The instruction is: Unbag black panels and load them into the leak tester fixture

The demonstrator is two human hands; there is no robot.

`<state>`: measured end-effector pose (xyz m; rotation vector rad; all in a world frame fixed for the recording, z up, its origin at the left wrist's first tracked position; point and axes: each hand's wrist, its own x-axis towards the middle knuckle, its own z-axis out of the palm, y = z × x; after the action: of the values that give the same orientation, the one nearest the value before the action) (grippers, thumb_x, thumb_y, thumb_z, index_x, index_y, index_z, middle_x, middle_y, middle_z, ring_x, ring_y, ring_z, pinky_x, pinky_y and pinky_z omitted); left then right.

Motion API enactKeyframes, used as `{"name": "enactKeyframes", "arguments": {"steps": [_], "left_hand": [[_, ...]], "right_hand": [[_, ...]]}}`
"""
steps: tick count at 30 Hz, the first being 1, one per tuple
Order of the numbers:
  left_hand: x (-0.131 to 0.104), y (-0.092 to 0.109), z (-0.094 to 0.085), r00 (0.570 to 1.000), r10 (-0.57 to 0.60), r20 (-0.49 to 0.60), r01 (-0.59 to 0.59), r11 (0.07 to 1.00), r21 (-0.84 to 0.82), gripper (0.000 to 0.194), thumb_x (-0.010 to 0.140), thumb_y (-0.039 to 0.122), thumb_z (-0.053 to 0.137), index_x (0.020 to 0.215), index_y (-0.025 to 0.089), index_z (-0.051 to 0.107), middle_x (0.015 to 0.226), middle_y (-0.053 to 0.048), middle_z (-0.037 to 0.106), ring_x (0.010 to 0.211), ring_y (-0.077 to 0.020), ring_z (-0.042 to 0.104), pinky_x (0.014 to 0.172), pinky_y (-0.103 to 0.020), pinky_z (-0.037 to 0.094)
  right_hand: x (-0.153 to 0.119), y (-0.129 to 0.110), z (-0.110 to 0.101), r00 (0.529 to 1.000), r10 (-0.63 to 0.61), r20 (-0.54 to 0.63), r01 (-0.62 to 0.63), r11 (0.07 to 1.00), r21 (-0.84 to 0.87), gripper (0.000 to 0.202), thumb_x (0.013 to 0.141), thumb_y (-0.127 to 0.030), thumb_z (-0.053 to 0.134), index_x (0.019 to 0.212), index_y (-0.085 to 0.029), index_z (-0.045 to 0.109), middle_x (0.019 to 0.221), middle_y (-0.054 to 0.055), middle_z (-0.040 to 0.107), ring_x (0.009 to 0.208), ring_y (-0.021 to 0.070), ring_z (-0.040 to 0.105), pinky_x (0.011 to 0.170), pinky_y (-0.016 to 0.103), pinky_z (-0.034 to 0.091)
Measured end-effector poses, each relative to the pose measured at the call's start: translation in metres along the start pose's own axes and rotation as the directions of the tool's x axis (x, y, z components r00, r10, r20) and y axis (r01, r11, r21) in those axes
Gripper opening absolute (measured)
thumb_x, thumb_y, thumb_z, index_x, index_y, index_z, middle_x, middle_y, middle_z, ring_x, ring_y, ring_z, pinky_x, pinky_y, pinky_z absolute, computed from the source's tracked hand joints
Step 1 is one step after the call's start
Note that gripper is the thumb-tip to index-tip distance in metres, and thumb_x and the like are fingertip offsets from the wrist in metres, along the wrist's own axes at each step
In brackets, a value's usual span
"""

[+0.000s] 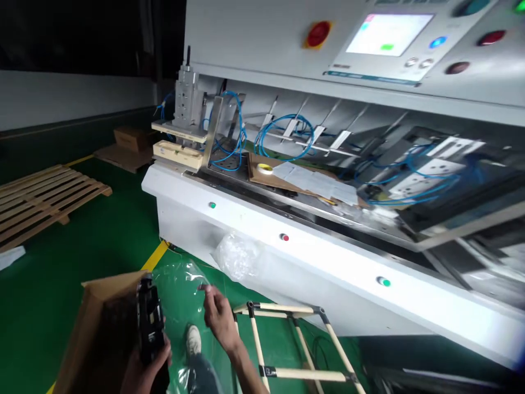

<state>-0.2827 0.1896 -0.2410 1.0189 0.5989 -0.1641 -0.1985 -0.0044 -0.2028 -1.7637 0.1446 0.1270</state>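
Note:
My left hand [147,366] is wrapped round a long black part [150,320] with a slotted, uneven face, held upright at the right side of an open cardboard box [77,334]. The exact kind of this part cannot be made out. To the right, my right hand [220,317] is closed in a pinch, with a small dark tip [202,287] showing at its fingertips. A clear plastic bag [180,279] spreads between and behind the hands, over the floor and my shoe; whether the right hand touches it, I cannot tell.
A pipe-frame stand [287,374] is right of my right hand. Ahead runs a white machine [250,219] with buttons and a screen [389,34]. Bundled clear plastic [238,254] hangs at its front. A wooden pallet [45,200] lies on the left floor.

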Motion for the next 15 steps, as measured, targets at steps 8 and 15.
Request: {"name": "enactKeyframes", "arguments": {"steps": [8, 15], "left_hand": [[0.041, -0.003, 0.076, 0.987, 0.152, 0.049, -0.152, 0.988, 0.008, 0.044, 0.062, 0.049, 0.096, 0.095, 0.025, 0.082, 0.108, -0.012, 0.080, 0.120, -0.0402, 0.072, 0.104, -0.049, 0.060], [0.119, 0.021, 0.137, 0.980, 0.199, 0.013, -0.199, 0.976, 0.087, 0.051, 0.054, 0.053, 0.095, 0.096, 0.028, 0.079, 0.112, -0.011, 0.080, 0.120, -0.0432, 0.072, 0.097, -0.056, 0.063]], "right_hand": [[0.058, -0.084, -0.097, 0.953, -0.260, -0.153, 0.214, 0.940, -0.266, 0.078, 0.098, -0.082, 0.036, 0.105, -0.015, 0.075, 0.062, -0.002, 0.044, 0.057, 0.0145, 0.042, 0.057, 0.029, 0.040], [0.190, -0.126, -0.201, 0.931, -0.362, -0.038, 0.243, 0.694, -0.677, 0.068, 0.109, -0.063, 0.025, 0.110, -0.018, 0.075, 0.075, 0.005, 0.068, 0.070, 0.0189, 0.063, 0.070, 0.029, 0.049]]}}
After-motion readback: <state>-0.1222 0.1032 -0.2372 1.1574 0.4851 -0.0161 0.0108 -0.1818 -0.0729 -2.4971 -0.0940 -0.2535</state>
